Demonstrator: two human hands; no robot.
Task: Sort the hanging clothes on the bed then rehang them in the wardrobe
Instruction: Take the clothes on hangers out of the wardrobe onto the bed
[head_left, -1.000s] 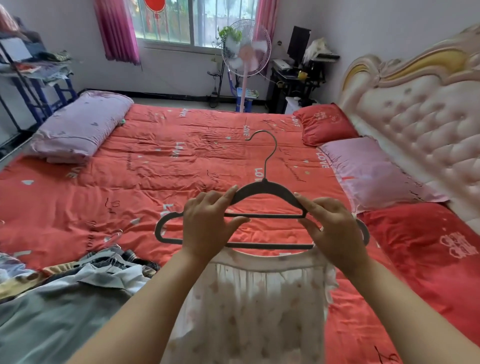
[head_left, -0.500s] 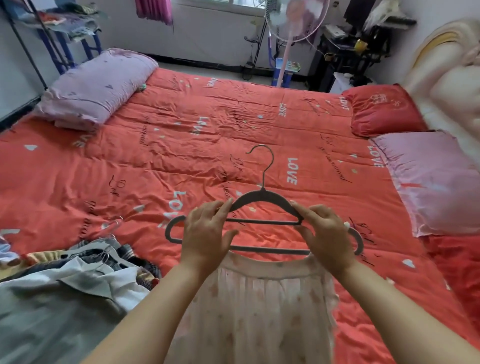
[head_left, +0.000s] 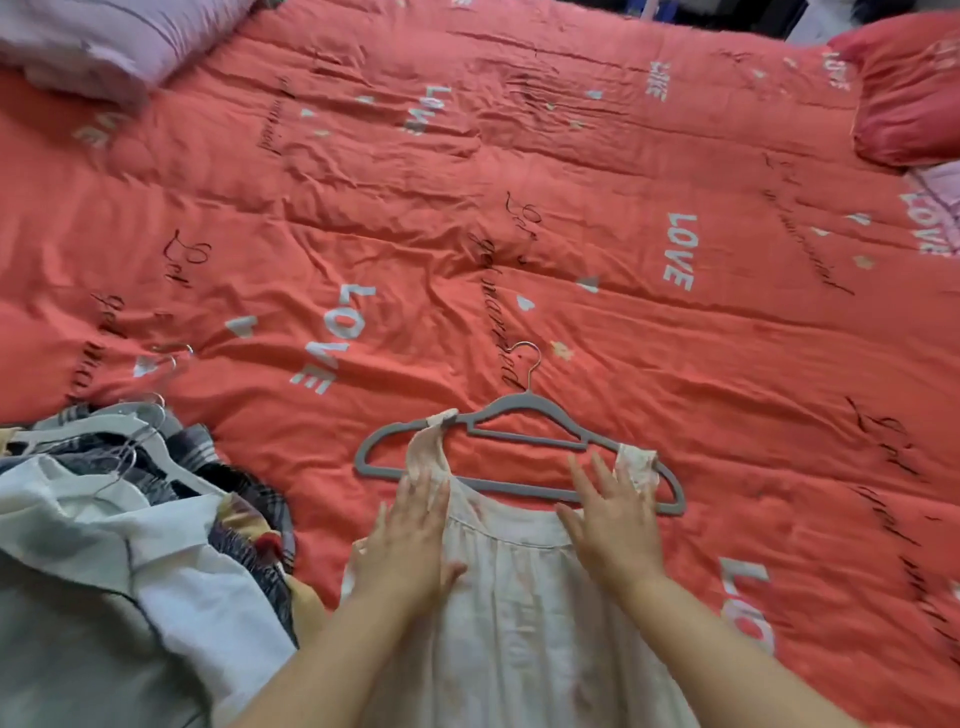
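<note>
The coral-red quilt (head_left: 519, 208), printed with white "LOVE" lettering and dark script, fills almost everything in front of you. At your lower left sits the heap of clothes (head_left: 104, 545), white, grey and dark plaid pieces piled together with thin metal hangers (head_left: 140, 431) poking out of its top. Straight ahead of you, just beside that heap, the pale pink dress (head_left: 519, 597) lies flat on the quilt, its neckline pointing away from you. A lilac pillow (head_left: 104, 36) lies at the far left corner and a red pillow (head_left: 914, 93) at the far right, both well apart from the dress. Your left hand (head_left: 410, 530) lies flat on the dress's left shoulder, fingers straight and spread, gripping nothing. Your right hand (head_left: 613, 519) lies flat on the right shoulder in the same way, and its fingertips reach the hanger's lower bar. The grey hanger (head_left: 524, 405) lies on the quilt at the top of the dress, tilted a little so its right end sits nearer to you. The left strap (head_left: 439, 421) is looped over the hanger's left arm and the right strap (head_left: 639, 462) over its right arm. Its metal hook (head_left: 532, 364) points away from you.
</note>
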